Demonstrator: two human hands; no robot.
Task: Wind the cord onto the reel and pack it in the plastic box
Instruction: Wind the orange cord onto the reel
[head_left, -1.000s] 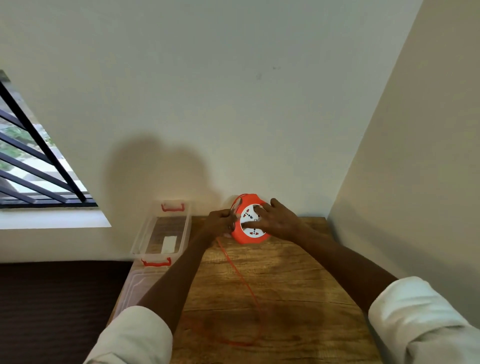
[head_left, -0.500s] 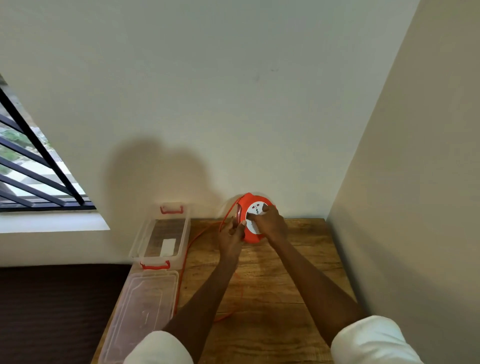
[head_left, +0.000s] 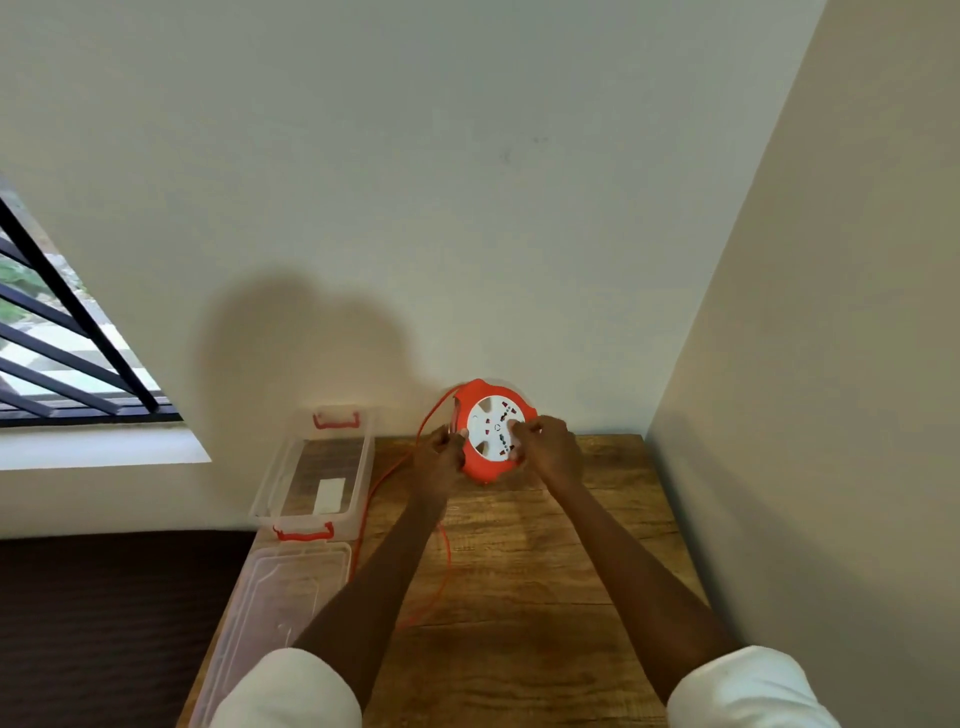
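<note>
At the far left of the frame a window (head_left: 57, 353) with dark slanted bars sits above a pale sill, and below it lies a dark brown ribbed surface (head_left: 104, 623). A plain off-white wall (head_left: 415, 182) fills the upper frame, with a broad soft shadow on it at centre left, and a beige side wall (head_left: 831, 415) closes the right of the frame.

The wooden table (head_left: 545, 597) spans the lower middle, its grain running crosswise. Along its left edge stands the clear plastic box (head_left: 363, 457), open, with red clips at its near and far ends and a white label on its floor. Its clear lid (head_left: 280, 613) lies flat just in front of it.

The thin orange cord (head_left: 441, 571) trails in a loose loop over the table between the box and the arms, rising to the reel. The left hand (head_left: 441, 460) is curled at the reel's left rim, where the cord arrives; whether it pinches the cord cannot be told. The reel (head_left: 491, 431), orange with a white socket face, stands on edge at the far side of the table against the wall. The right hand (head_left: 548, 449) grips the reel's right side, fingertips on the white face. Both forearms reach out of white sleeves (head_left: 743, 691).
</note>
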